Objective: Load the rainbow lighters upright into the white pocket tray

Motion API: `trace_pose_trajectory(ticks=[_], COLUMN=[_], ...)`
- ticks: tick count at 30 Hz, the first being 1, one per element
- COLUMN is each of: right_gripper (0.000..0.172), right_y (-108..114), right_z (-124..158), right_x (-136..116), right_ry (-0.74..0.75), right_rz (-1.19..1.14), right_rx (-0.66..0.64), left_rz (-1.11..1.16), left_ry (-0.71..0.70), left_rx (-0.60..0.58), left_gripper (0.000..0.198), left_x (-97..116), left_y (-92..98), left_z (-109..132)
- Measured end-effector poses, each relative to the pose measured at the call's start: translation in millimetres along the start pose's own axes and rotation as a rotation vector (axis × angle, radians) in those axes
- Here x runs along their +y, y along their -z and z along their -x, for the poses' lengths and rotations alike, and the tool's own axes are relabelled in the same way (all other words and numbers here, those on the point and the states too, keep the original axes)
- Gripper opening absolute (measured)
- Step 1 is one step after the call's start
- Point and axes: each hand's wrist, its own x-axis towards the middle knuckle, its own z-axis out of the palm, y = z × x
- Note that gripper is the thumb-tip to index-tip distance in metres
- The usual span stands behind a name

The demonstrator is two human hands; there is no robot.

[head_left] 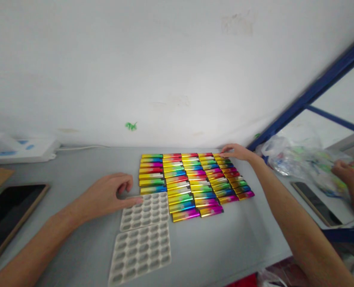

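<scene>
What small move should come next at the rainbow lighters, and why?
Probably the right hand should nudge the far right column of lighters inward. That column slants outward from the block, and the hand touches its far end. The left hand rests a fingertip on the white tray.

No legible text, number or brand anywhere in view.

Small green scribble (131,126) on the white wall: a smear, no letters made out.

Rows of rainbow-coloured metallic lighters (195,183) on the grey table: pale label-like bands on several bodies, print too small and blurred to read.

White plastic power strip with blue patches (21,149) at far left: any markings are blurred.

Clear crinkled plastic bag (299,157) at right: coloured contents show through, nothing readable.
</scene>
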Motion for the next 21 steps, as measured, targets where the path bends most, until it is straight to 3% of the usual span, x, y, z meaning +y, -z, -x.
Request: trace_pose_trajectory(ticks=[9,12,14,17,21], right_gripper=[0.057,0.064,0.068,0.062,0.041], right_y=[10,14,15,8,-21], right_z=[-4,2,8,18,33], right_x=[-4,-9,-16,-42,-109], right_ry=[0.009,0.020,0.022,0.090,0.258], right_rz=[-0.072,-0.113,-0.194,-0.386,-0.540], right_rx=[-0.096,-0.007,0.141,0.334,0.416], left_rz=[-0.031,-0.024,-0.013,0.028,0.086], left_ry=[-0.007,0.002,-0.003,-0.022,-0.048], left_rx=[-0.025,-0.019,-0.019,-0.021,-0.022], left_gripper=[0.056,0.054,0.054,0.051,0.049], left_x=[-2,0,3,7,10], left_y=[-1.8,-0.9,0.9,4.9,8.2], left_z=[-1,-1,0,1,3])
